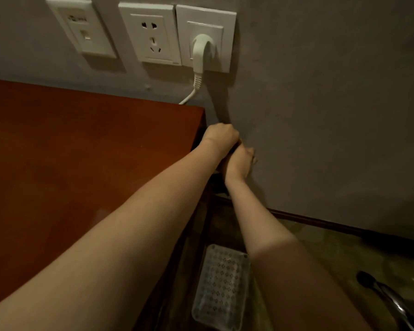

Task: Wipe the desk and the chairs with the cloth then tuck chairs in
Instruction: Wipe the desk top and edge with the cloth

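The reddish-brown desk (86, 158) fills the left half of the head view, and its right edge runs down beside the grey wall. Both my arms reach past the desk's far right corner. My left hand (221, 136) is curled into a fist just off that corner, close to the wall. My right hand (239, 163) sits right below it and touches it, fingers bent toward the wall. Whatever lies under or inside the hands is hidden; only a dark shape (219, 185) shows beneath them. No cloth and no whole chair can be made out.
Three white wall plates hang above the desk; a white plug (202, 52) sits in the right one, its cord dropping behind the desk. On the floor lie a clear patterned plastic tray (221, 287) and a chrome bar with a black tip (387, 297). A dark baseboard (320, 222) lines the wall.
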### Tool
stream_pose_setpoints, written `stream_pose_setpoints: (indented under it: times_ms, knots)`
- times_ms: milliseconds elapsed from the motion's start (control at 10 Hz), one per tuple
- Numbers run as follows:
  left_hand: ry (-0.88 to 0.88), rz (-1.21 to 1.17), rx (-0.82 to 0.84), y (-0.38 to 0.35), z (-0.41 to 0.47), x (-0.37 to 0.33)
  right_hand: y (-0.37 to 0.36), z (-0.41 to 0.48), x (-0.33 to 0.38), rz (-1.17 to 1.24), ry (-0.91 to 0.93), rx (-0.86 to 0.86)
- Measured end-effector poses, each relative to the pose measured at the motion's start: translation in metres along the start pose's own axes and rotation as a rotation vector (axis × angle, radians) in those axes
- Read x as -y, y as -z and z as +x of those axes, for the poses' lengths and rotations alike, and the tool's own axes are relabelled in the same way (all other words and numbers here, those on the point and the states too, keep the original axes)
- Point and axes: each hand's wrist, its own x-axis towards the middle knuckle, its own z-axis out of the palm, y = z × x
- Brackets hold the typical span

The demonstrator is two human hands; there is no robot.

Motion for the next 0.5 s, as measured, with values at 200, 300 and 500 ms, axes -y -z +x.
stream_pose_setpoints:
  times_ms: [200, 300, 500]
  knots:
    - [0.009, 0.06, 0.075, -0.006, -0.001, -0.003, 0.008, -0.008, -0.018, -0.109, 0.037, 0.082]
    - [-0.006, 0.091, 0.123, -0.008, -0.013, -0.008, 0.017, -0.021, -0.028, -0.221, 0.124, 0.121]
    - [0.003, 0.085, 0.204, -0.023, -0.055, -0.019, 0.036, -0.049, -0.049, -0.554, 0.186, 0.24]
